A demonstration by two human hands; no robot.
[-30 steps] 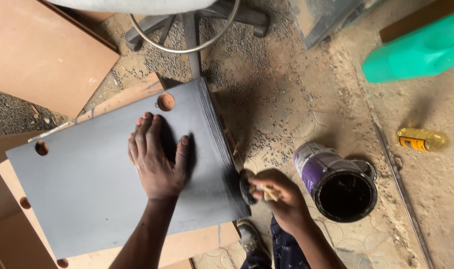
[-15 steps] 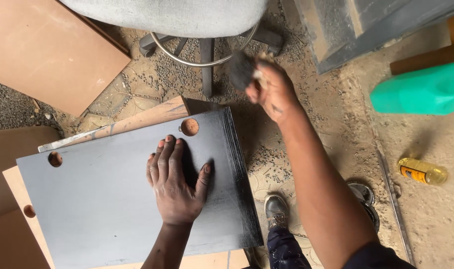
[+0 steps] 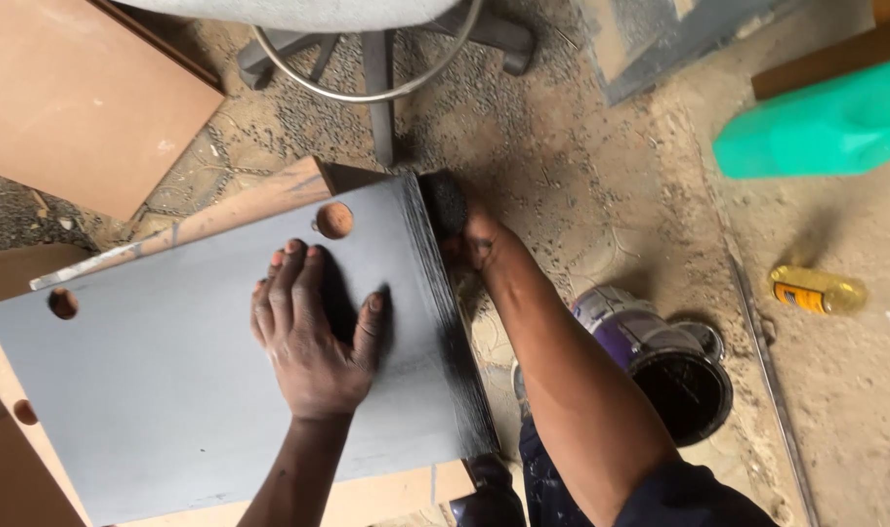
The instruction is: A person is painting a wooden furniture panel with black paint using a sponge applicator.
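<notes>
Board (image 3: 171,390): matt dark grey face, glossy black along the right edge, brown showing inside the round holes.
Sponge (image 3: 446,203): black.
Paint tin (image 3: 650,356): purple and white wall, black paint inside.
Jerrycan (image 3: 826,122): bright green.
Small bottle (image 3: 818,291): yellow with an orange label.
Underlying panels (image 3: 74,98): plain reddish brown.
Floor (image 3: 581,195): sandy tan, speckled with grey grit.
Stool base (image 3: 376,68): grey.
</notes>
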